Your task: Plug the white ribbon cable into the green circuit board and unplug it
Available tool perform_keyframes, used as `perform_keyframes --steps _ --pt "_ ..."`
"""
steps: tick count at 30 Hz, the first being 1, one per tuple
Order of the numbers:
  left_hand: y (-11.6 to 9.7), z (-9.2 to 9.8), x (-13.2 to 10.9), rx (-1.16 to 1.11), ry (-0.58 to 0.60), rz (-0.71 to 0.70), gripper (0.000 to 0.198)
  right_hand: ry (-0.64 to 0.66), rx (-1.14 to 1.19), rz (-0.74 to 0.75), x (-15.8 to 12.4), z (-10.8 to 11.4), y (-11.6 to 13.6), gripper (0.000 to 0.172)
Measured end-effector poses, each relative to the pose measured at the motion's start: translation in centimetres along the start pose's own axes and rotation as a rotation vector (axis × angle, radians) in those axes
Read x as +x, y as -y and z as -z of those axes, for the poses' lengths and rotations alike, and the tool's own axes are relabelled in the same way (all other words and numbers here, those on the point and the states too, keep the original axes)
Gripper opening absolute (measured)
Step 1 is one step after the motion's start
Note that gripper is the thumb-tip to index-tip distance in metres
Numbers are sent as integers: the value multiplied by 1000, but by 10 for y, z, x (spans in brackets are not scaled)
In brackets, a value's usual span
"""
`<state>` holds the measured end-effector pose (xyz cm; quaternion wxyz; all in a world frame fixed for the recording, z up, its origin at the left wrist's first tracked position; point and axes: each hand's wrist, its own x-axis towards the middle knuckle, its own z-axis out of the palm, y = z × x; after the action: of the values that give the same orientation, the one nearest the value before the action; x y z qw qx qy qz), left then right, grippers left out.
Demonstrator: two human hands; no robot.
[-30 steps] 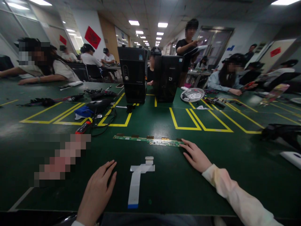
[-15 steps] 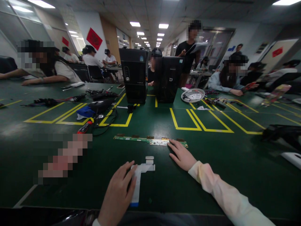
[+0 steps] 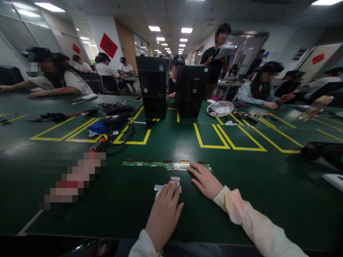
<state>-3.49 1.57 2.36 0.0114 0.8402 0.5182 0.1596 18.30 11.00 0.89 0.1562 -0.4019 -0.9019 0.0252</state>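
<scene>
A long, narrow green circuit board (image 3: 150, 164) with brown and gold tabs along its far edge lies crosswise on the green table. My right hand (image 3: 205, 180) rests on the board's right part, its fingers stretched out and touching the near side. Closer to me, my left hand (image 3: 166, 207) lies with fingers extended over a white flat ribbon cable (image 3: 158, 187). Most of that cable is hidden under the hand. Its connector end (image 3: 175, 178) shows just beyond the fingertips, a little short of the board.
Two black computer towers (image 3: 154, 85) stand at the back. On the left lie a screwdriver (image 3: 98, 144), a blue-and-black item and tangled cables (image 3: 53, 117). A white round basket (image 3: 219, 109) is at the back right. Several people sit around; one stands holding papers.
My left hand has moved right and forward, covering most of the ribbon cable. The circuit board has slid slightly toward me and to the left, with my right hand still on it.
</scene>
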Motion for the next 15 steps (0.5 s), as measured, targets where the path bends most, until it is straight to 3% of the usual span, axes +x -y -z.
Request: perform_keyframes --steps 9,15 --pt "-12 -20 24 -24 -46 -19 51 -31 28 1 0 -2 -1 45" --pt "-12 -17 28 -14 6 -15 47 -23 26 0 1 -1 -1 45"
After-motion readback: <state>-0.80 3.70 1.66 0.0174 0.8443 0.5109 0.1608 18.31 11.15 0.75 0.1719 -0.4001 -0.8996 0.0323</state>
